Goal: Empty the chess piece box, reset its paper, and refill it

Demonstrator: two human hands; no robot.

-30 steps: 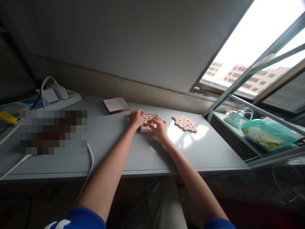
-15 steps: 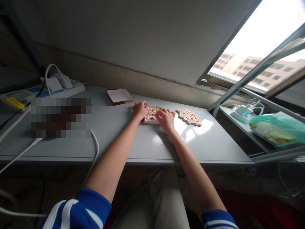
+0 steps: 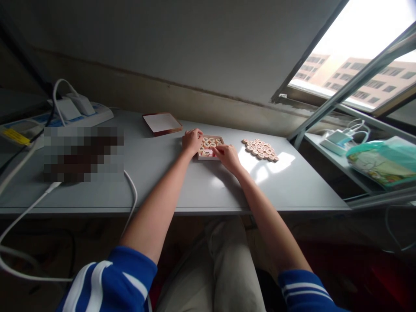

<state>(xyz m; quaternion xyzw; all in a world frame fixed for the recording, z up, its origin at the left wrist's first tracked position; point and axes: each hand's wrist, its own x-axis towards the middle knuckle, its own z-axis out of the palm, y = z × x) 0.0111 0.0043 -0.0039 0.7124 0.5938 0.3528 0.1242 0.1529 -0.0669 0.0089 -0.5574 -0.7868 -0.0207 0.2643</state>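
A small shallow box (image 3: 218,139) with round wooden game pieces in it lies on the grey table (image 3: 182,190). My left hand (image 3: 191,140) rests curled against the box's left edge, holding it. My right hand (image 3: 229,155) is at the box's front right corner, with the fingers pinched over a piece inside; what they grip is too small to make out. A flat cluster of several more wooden pieces (image 3: 260,149) lies on the table to the right of the box, in a patch of sunlight.
The box's lid (image 3: 161,123) lies upside down behind and to the left. A power strip (image 3: 74,113) with plugs and white cables (image 3: 131,195) occupies the table's left. A window ledge at the right holds a charger (image 3: 338,139) and a green plastic bag (image 3: 383,161).
The view has shifted slightly, so everything sits a little higher and farther right. My right hand has drawn back toward the box's front right corner. My left hand stays at the left edge.
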